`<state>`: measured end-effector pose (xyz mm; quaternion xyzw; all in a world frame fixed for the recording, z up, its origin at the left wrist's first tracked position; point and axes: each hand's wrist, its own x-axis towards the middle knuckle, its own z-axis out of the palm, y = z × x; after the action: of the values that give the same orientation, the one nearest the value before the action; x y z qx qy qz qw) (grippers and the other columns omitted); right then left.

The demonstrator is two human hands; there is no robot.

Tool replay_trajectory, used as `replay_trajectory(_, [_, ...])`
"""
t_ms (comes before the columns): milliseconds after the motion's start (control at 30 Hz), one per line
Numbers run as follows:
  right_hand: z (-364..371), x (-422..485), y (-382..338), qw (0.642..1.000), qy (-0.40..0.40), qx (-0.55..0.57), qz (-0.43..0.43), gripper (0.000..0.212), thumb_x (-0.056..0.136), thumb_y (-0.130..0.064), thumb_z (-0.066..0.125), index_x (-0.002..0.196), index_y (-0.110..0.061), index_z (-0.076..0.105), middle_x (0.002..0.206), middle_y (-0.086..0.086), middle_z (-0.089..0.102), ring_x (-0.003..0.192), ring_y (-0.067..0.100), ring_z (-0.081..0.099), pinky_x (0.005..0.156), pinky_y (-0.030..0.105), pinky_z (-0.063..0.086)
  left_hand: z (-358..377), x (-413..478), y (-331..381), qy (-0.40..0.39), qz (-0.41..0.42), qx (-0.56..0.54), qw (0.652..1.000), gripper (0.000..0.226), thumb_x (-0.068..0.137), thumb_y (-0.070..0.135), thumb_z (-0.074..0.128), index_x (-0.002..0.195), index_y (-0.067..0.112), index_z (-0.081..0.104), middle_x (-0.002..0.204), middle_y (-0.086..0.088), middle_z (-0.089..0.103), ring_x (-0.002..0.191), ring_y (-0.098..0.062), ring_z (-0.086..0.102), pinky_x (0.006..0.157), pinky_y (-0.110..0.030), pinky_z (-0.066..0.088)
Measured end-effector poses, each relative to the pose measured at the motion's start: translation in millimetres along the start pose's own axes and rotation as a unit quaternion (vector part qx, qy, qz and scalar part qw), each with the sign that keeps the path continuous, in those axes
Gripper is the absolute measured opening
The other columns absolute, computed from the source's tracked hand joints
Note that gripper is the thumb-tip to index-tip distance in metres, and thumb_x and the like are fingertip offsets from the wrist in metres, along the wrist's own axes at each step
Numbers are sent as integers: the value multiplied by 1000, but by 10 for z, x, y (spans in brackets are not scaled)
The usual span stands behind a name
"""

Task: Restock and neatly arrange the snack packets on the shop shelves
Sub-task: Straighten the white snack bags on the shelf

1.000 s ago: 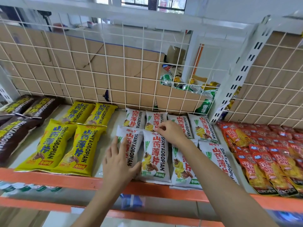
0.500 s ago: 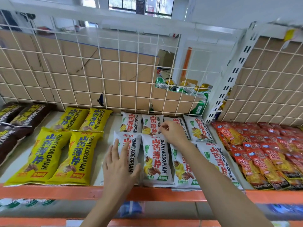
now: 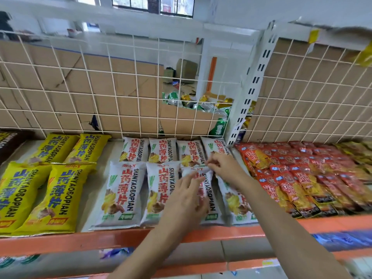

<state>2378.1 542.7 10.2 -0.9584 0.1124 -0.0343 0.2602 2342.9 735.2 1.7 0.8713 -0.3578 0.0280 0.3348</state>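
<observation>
Shelf (image 3: 80, 240): right hand (image 3: 223, 168) pinches top seal of white packet (image 3: 210, 190), left hand (image 3: 185, 200) rests open on it; likely light, crinkly, slippery.

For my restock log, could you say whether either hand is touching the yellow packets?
No, the left hand and right hand are both on a white packet, apart from the yellow packets.

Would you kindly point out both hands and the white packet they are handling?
right hand (image 3: 227, 168), head view, its back
left hand (image 3: 183, 204), head view, its back
white packet (image 3: 212, 210), head view, printed front, right side
</observation>
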Motion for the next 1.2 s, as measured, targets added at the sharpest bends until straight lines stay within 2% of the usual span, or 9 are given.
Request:
replay_trajectory(100, [-66, 92, -13, 997, -50, -44, -29, 22, 93, -27, 51, 94, -10, 64, 90, 2, 59, 89, 22, 57, 70, 31, 40, 299, 31, 88, -19, -18, 52, 998, 59, 89, 37, 54, 142, 22, 30, 150, 2, 25, 138, -19, 24, 111, -34, 27])
replay_trajectory(233, [-89, 225, -49, 991, -117, -56, -22, 35, 94, -36, 46, 77, -8, 56, 74, 7, 55, 75, 26, 55, 63, 33, 37, 584, 42, 127, 2, -86, 152, 985, 71, 67, 51, 56, 131, 23, 44, 133, -6, 53, 119, -29, 55, 92, -42, 46])
replay_trajectory(367, [-94, 286, -85, 986, -159, -53, -22, 41, 93, -44, 47, 68, -12, 53, 63, 2, 47, 60, 16, 47, 54, 28, 32, 685, 32, 154, 34, -129, 181, 974, 71, 73, 62, 37, 133, 23, 44, 141, -11, 45, 126, -33, 46, 96, -42, 37])
replay_trajectory(533, [-97, 299, -63, 987, -139, 71, -41, 19, 89, -30, 59, 77, -16, 61, 67, -2, 54, 60, 11, 47, 54, 25, 34, 744, 19, 148, 72, -128, 165, 975, 79, 71, 60, 47, 139, 21, 36, 149, -16, 27, 136, -33, 18, 100, -47, 22])
replay_trajectory(667, [-76, 313, -86, 990, -105, 69, -56, 28, 89, -27, 59, 62, -24, 51, 60, -6, 49, 56, 10, 46, 51, 24, 31, 783, -1, 148, 84, -124, 155, 977, 86, 63, 52, 56, 140, 20, 35, 149, -16, 28, 135, -32, 19, 99, -51, 32])
replay_trajectory(800, [-8, 390, -83, 996, -77, 19, -40, 25, 87, -30, 60, 63, -23, 57, 62, -8, 52, 64, 14, 51, 58, 25, 35, 784, 19, 149, 64, -147, 171, 972, 80, 62, 57, 50, 134, 21, 43, 143, -16, 39, 123, -41, 45, 88, -50, 47])
replay_trajectory(967, [17, 431, -27, 997, -64, 28, -22, 36, 87, -29, 60, 52, -27, 51, 59, -12, 50, 63, 13, 49, 67, 27, 41, 803, 35, 123, 71, -133, 194, 969, 96, 45, 54, 75, 131, 23, 46, 139, -15, 42, 108, -41, 57, 74, -45, 54])
replay_trajectory(1100, [-12, 469, -53, 995, -85, 25, -41, 28, 88, -26, 57, 61, -20, 60, 60, -6, 53, 60, 15, 50, 61, 26, 39, 827, 22, 122, 89, -134, 216, 963, 98, 46, 60, 72, 133, 24, 45, 141, -12, 37, 114, -35, 50, 77, -42, 54])
replay_trajectory(1200, [-64, 515, -174, 988, -135, 29, -63, 25, 89, -33, 55, 74, -16, 64, 61, -3, 52, 58, 14, 49, 53, 26, 33, 830, 17, 133, 102, -143, 205, 963, 83, 59, 61, 48, 134, 25, 44, 142, -11, 36, 119, -31, 35, 79, -44, 53])
